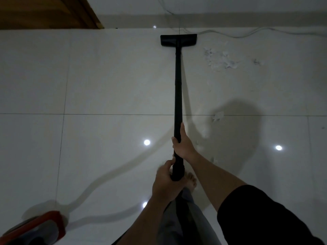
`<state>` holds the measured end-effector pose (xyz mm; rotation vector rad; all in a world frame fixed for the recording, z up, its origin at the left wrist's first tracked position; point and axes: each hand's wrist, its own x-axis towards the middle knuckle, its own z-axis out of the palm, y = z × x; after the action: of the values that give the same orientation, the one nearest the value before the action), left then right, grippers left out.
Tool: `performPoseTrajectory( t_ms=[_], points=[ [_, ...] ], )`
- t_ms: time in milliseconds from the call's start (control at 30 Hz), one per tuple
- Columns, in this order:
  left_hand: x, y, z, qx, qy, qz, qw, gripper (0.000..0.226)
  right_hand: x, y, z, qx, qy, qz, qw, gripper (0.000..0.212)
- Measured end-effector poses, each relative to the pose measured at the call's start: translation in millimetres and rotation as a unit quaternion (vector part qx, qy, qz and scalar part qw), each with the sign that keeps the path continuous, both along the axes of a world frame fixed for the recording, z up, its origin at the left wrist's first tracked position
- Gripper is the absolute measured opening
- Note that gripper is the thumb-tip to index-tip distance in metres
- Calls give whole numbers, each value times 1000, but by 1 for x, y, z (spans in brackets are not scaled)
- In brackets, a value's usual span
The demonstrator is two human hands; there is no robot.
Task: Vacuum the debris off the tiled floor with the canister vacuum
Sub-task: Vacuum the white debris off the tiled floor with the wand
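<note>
The red canister [42,227] sits at the near left, its pale hose [113,167] trailing across the floor [106,76]. The left hand [166,184] grips the wand's [177,96] near end, fingers wrapped round it; the right hand [182,144] clasps it further up, a spread that likely steers the long reach. The nozzle [178,40] lies flat by the far wall, the debris [219,58] just to its right, untouched.
</note>
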<state>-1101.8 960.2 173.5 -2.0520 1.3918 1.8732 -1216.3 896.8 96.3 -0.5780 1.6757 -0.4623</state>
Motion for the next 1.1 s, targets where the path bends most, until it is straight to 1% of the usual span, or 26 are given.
performPoseTrajectory(
  t_ms=[100,267,367,500,600,667,833,1000,1100],
  points=[
    [1,-16,-3,13,-13,-12,1000,73,1,-14,-3,-3,-7,-6,1000,77],
    [4,-41,-8,12,-33,-33,999,68,3,-37,-6,-11,-5,-10,1000,77],
    [6,-54,-12,26,-19,-24,999,72,4,-50,-7,-16,-2,-11,1000,77],
    [5,-70,-14,-1,-9,-37,999,74,2,-66,-10,-18,9,-15,1000,76],
    [6,-78,-19,-20,-7,-48,999,70,0,-75,-11,-22,12,-18,1000,76],
    [8,-79,-20,-23,0,-49,999,69,0,-76,-11,-22,10,-18,1000,76],
    [9,-79,-19,-11,2,-32,999,76,2,-77,-9,-28,19,-17,999,75],
    [8,-73,-14,-8,18,-25,999,68,2,-73,-2,-26,23,-15,999,75],
    [11,-62,-8,-8,21,-26,999,70,4,-63,5,-22,16,-15,999,75]
  ],
)
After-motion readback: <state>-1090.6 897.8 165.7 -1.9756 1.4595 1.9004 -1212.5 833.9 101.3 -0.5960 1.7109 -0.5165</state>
